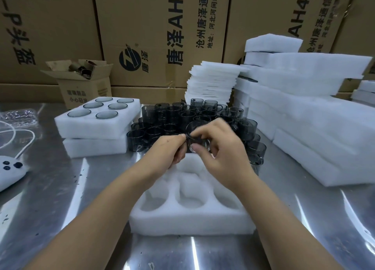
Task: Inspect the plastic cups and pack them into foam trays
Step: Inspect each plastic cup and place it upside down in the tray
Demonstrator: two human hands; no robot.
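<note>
While both forearms reach in from the bottom edge and meet over the middle of the steel table (60, 188), the left hand (170, 150) and the right hand (221, 148) grip one cup (190, 142) between them. The left hand lies with its back up, its fingers curled under, and its thumb and forefinger pinch the cup's near side. The right hand arches over from the other side, its fingers curled across the rim and its thumb pressed against the lower wall. The wrists are bent slightly inward.

The cup is smoky grey and see-through, tipped on its side. Much of it is hidden by the fingers. It hangs in the air above the far end of the empty foam tray (190, 219), whose round pockets lie open below the hands. Just behind it stand the loose cups (172, 117), the same dark tint, packed close together, some with handles showing. To the left a filled tray (97, 125) with six cups seated in its pockets rests on another tray.
</note>
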